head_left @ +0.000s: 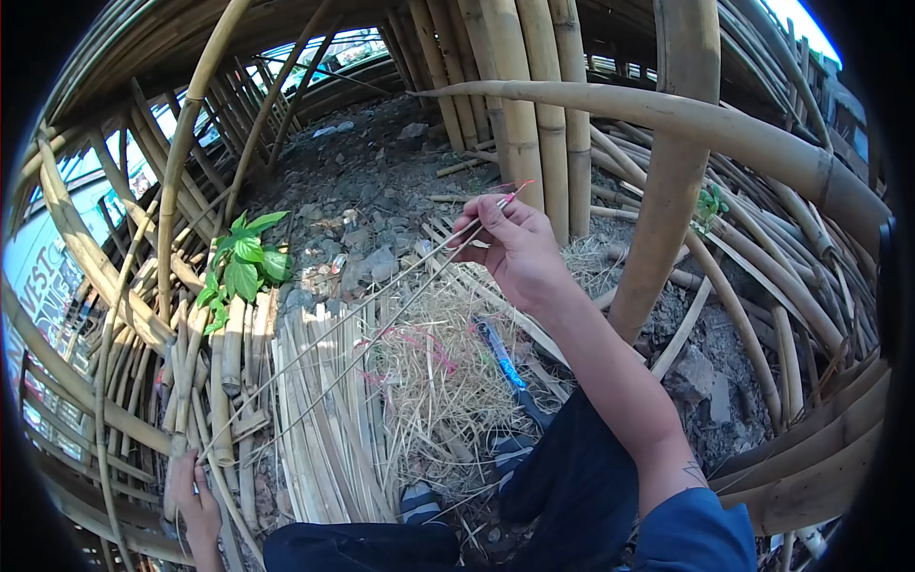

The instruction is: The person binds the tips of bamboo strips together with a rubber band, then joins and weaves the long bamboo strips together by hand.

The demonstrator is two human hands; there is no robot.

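My right hand (517, 250) is raised in the middle of the view, fingers pinched on the upper ends of two thin bamboo strips (381, 289). Red string (516, 194) sticks out at its fingertips. From there the strips slant down to the lower left, spreading apart a little. Down at the lower left, my left hand (197, 505) has its fingers closed around the lower end of a strip, beside upright bamboo pieces. Between my feet and the strips lies a pile of pale shavings (429, 381) with bits of red string in it.
A long tool with a blue handle (502, 355) lies on the shavings by my leg. Flat split bamboo slats (324, 419) lie left of it. Thick bamboo poles (667, 172) stand at right, one crossing overhead. A green plant (246, 262) grows among rubble at left.
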